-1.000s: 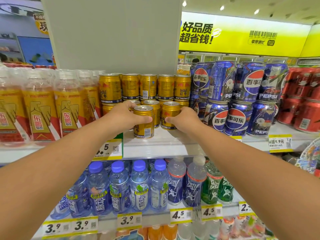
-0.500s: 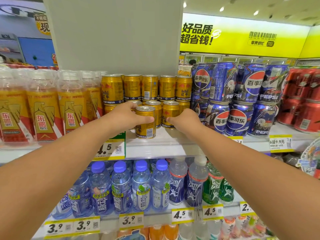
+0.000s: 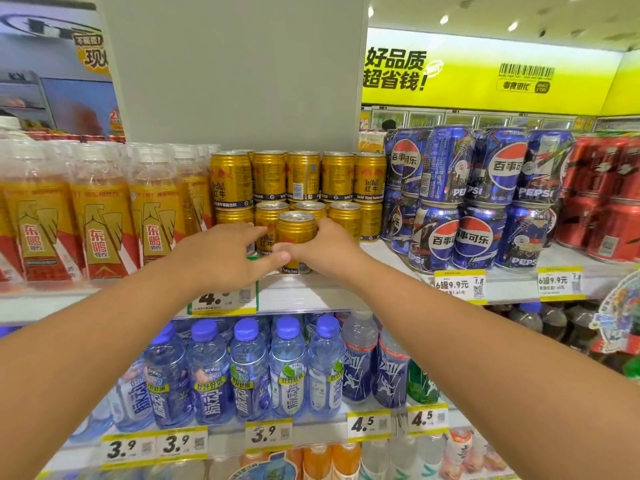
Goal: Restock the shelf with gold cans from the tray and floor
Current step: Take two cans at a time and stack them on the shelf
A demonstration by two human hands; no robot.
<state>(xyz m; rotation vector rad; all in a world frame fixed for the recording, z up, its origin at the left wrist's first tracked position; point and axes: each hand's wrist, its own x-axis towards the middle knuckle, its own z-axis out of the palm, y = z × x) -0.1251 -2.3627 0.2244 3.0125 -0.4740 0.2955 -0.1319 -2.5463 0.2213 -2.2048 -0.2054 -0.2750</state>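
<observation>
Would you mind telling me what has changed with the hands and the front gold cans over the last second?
The left hand has left its short gold metal can and closed in toward the right hand, which now cups the front gold can; fingertips nearly meet. That can sits further left than before. The stacked gold cans and blue Pepsi cans are unchanged.

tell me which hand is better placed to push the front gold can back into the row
Right, probably. The right hand wraps the front gold can's right side, fingers near its rim. The left hand sits lower, its thumb crossing the can's base.
</observation>
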